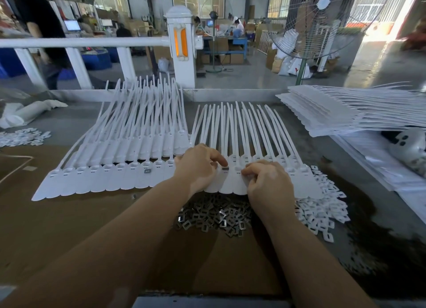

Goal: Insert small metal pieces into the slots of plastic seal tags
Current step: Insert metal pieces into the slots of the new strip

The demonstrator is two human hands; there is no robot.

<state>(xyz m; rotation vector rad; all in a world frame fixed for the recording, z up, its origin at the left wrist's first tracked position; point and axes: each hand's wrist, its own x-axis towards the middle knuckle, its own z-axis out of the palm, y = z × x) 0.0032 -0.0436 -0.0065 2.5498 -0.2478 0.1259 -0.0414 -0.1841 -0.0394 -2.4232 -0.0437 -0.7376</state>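
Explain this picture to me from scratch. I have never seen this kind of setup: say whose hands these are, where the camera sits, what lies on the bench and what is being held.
There is no machine here. A person works with bare hands, and the one camera sits on their head, looking forward and down.

On the bench lies a row of white plastic seal tags with long straps pointing away. Nearer the person are a pile of small metal pieces and, to the right, a pile of small white plastic pieces.

The left hand presses a fingertip beside a metal piece sitting in a tag's slot. The right hand pinches at the next tag; what it holds is hidden.
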